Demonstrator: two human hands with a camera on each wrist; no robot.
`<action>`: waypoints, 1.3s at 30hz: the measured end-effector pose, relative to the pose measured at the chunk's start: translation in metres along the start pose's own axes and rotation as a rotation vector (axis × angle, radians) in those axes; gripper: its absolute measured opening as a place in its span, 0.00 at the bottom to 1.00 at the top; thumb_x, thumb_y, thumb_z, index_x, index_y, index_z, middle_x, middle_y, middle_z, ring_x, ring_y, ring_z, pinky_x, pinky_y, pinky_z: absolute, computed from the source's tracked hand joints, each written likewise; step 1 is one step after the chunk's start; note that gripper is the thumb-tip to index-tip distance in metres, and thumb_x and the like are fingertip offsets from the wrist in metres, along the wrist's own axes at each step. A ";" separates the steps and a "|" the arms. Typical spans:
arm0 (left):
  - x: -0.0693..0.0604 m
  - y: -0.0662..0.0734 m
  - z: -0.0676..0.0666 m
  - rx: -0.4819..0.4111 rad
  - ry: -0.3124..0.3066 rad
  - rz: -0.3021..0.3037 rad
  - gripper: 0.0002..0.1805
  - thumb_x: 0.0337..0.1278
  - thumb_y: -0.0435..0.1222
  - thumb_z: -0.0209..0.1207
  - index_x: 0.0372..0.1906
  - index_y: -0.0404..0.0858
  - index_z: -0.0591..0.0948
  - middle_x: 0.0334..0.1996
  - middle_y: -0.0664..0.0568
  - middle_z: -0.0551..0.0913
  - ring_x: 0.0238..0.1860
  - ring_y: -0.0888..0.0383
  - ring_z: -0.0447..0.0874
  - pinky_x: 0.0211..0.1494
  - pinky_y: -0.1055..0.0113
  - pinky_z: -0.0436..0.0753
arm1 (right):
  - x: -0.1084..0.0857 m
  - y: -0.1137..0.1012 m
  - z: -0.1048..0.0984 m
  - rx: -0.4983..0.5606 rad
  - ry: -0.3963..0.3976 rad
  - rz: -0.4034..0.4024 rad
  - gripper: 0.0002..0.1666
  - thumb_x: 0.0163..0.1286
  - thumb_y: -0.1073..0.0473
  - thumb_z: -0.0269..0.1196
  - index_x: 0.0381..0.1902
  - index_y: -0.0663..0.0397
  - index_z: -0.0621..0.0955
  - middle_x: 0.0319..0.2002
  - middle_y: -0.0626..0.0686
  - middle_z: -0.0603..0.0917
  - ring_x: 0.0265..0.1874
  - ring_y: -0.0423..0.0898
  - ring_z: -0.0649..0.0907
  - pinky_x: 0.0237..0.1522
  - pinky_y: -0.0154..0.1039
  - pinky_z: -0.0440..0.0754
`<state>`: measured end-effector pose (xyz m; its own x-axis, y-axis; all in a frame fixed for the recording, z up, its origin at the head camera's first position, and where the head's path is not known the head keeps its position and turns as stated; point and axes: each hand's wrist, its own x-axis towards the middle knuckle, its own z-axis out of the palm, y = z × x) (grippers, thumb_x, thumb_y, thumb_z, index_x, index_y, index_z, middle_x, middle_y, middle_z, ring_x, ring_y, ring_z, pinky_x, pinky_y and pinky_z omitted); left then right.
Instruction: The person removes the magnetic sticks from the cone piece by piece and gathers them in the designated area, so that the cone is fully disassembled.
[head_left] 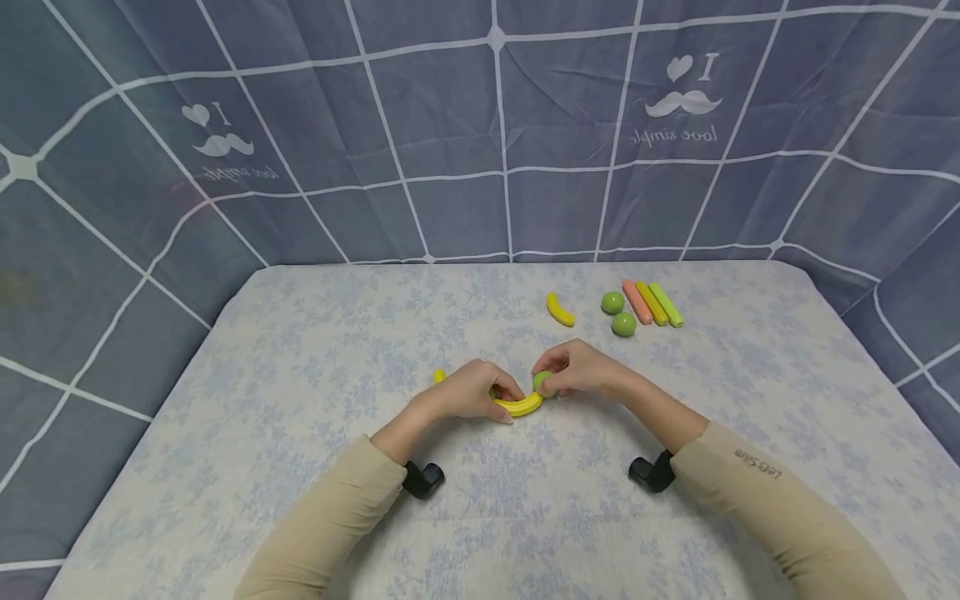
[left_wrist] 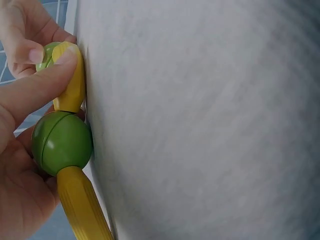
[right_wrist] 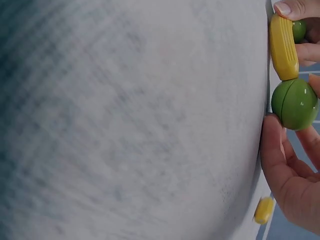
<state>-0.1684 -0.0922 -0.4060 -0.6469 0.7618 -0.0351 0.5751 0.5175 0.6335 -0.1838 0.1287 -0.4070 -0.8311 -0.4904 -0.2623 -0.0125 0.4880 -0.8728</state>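
My left hand (head_left: 471, 390) pinches a curved yellow, ridged rod (head_left: 522, 406) between thumb and fingers, low over the table. A green ball (left_wrist: 62, 143) joins one end of that rod, and a second curved yellow rod (left_wrist: 84, 205) runs on from this ball. My right hand (head_left: 581, 368) grips another green ball (right_wrist: 295, 104) with its thumb and fingertips, against the other end of the held rod. In the head view the left hand covers most of the first ball and part of the second rod.
Farther back on the table (head_left: 360, 317) lie a loose curved yellow rod (head_left: 559, 310), two green balls (head_left: 623, 324), and straight orange (head_left: 637, 302), yellow (head_left: 652, 303) and lime-green (head_left: 666, 305) rods side by side. A grey-blue curtain (head_left: 450, 125) hangs behind the table.
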 end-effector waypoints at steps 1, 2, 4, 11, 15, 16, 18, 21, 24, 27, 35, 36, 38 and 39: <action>0.000 0.000 0.000 -0.001 0.003 -0.003 0.14 0.44 0.31 0.70 0.41 0.36 0.85 0.35 0.53 0.85 0.34 0.66 0.79 0.38 0.76 0.77 | 0.000 0.000 -0.001 0.006 0.000 0.008 0.18 0.53 0.62 0.66 0.44 0.63 0.82 0.29 0.50 0.81 0.26 0.44 0.77 0.31 0.37 0.78; 0.000 0.001 0.000 -0.001 0.005 -0.008 0.14 0.44 0.31 0.70 0.41 0.36 0.85 0.35 0.53 0.85 0.34 0.66 0.79 0.38 0.76 0.77 | 0.000 -0.001 -0.001 0.008 -0.001 0.014 0.19 0.54 0.62 0.66 0.44 0.63 0.82 0.30 0.50 0.81 0.27 0.44 0.77 0.32 0.37 0.78; 0.001 0.002 0.000 -0.001 0.008 -0.019 0.14 0.44 0.31 0.70 0.41 0.36 0.85 0.35 0.53 0.85 0.34 0.66 0.78 0.38 0.76 0.76 | 0.000 -0.002 -0.003 0.011 -0.003 0.026 0.20 0.54 0.61 0.65 0.45 0.63 0.81 0.32 0.50 0.82 0.28 0.44 0.78 0.33 0.38 0.79; 0.002 0.004 0.001 -0.036 -0.036 -0.016 0.14 0.43 0.31 0.70 0.41 0.36 0.86 0.35 0.53 0.85 0.34 0.66 0.78 0.39 0.76 0.77 | 0.004 0.002 -0.010 0.131 0.108 0.123 0.22 0.59 0.62 0.60 0.51 0.66 0.78 0.36 0.51 0.79 0.29 0.41 0.78 0.34 0.34 0.80; 0.002 0.006 0.002 -0.040 -0.051 0.002 0.14 0.44 0.31 0.69 0.41 0.36 0.85 0.35 0.53 0.85 0.34 0.66 0.78 0.39 0.76 0.77 | 0.001 0.008 -0.020 0.175 0.150 0.128 0.26 0.60 0.63 0.60 0.56 0.68 0.74 0.41 0.52 0.78 0.32 0.39 0.79 0.38 0.35 0.81; 0.002 0.006 0.002 -0.039 -0.049 -0.002 0.14 0.44 0.31 0.69 0.41 0.36 0.85 0.35 0.53 0.85 0.34 0.66 0.78 0.39 0.76 0.76 | 0.000 0.010 -0.021 0.176 0.147 0.122 0.26 0.61 0.63 0.61 0.57 0.68 0.73 0.42 0.53 0.77 0.33 0.39 0.80 0.40 0.36 0.81; 0.002 0.006 0.002 -0.038 -0.044 -0.009 0.14 0.44 0.31 0.69 0.41 0.37 0.85 0.35 0.54 0.85 0.34 0.66 0.78 0.39 0.76 0.76 | -0.003 0.012 -0.023 0.174 0.145 0.104 0.27 0.60 0.63 0.61 0.57 0.68 0.73 0.44 0.55 0.76 0.35 0.41 0.80 0.42 0.38 0.81; 0.002 0.007 0.003 -0.036 -0.042 -0.018 0.14 0.44 0.32 0.69 0.41 0.37 0.85 0.35 0.55 0.85 0.34 0.66 0.77 0.39 0.76 0.76 | -0.007 0.016 -0.026 0.165 0.168 0.095 0.29 0.60 0.62 0.63 0.58 0.68 0.73 0.48 0.59 0.75 0.40 0.45 0.80 0.43 0.39 0.81; 0.002 0.007 0.004 -0.036 -0.049 -0.011 0.14 0.45 0.32 0.69 0.42 0.36 0.85 0.34 0.55 0.84 0.33 0.66 0.77 0.39 0.75 0.76 | -0.014 0.020 -0.030 0.131 0.203 0.102 0.30 0.60 0.60 0.65 0.58 0.67 0.73 0.52 0.62 0.72 0.45 0.48 0.77 0.44 0.39 0.81; 0.001 0.008 0.006 -0.032 -0.051 -0.010 0.15 0.45 0.32 0.69 0.42 0.37 0.85 0.33 0.56 0.84 0.33 0.66 0.77 0.39 0.75 0.76 | -0.021 0.024 -0.035 0.084 0.226 0.105 0.30 0.60 0.59 0.65 0.58 0.68 0.73 0.51 0.61 0.70 0.45 0.49 0.75 0.43 0.39 0.80; 0.001 0.007 0.008 -0.014 -0.055 -0.001 0.15 0.47 0.32 0.68 0.43 0.37 0.84 0.36 0.55 0.84 0.34 0.65 0.77 0.40 0.74 0.76 | -0.037 0.033 -0.063 0.015 0.275 0.116 0.31 0.59 0.59 0.66 0.58 0.69 0.73 0.38 0.54 0.70 0.31 0.42 0.75 0.35 0.35 0.79; 0.002 0.007 0.008 -0.011 -0.055 0.001 0.15 0.47 0.32 0.68 0.43 0.37 0.84 0.36 0.55 0.84 0.35 0.65 0.77 0.40 0.74 0.76 | -0.038 0.034 -0.066 0.011 0.284 0.118 0.31 0.59 0.59 0.67 0.58 0.69 0.73 0.38 0.54 0.70 0.30 0.42 0.74 0.34 0.35 0.79; 0.003 0.007 0.008 -0.010 -0.056 0.004 0.14 0.47 0.32 0.68 0.43 0.37 0.84 0.36 0.55 0.84 0.35 0.65 0.77 0.40 0.74 0.76 | -0.041 0.036 -0.073 -0.020 0.305 0.114 0.31 0.59 0.60 0.66 0.58 0.70 0.73 0.39 0.55 0.71 0.30 0.43 0.75 0.34 0.36 0.79; 0.004 0.007 0.008 -0.012 -0.056 0.004 0.14 0.47 0.32 0.68 0.43 0.37 0.84 0.37 0.55 0.84 0.35 0.65 0.77 0.40 0.74 0.76 | -0.042 0.037 -0.075 -0.041 0.317 0.110 0.31 0.59 0.60 0.66 0.57 0.70 0.73 0.40 0.57 0.71 0.30 0.43 0.75 0.33 0.36 0.79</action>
<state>-0.1630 -0.0824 -0.4079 -0.6154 0.7846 -0.0750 0.5716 0.5098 0.6429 -0.1916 0.2215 -0.3973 -0.9602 -0.1873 -0.2073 0.0698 0.5577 -0.8271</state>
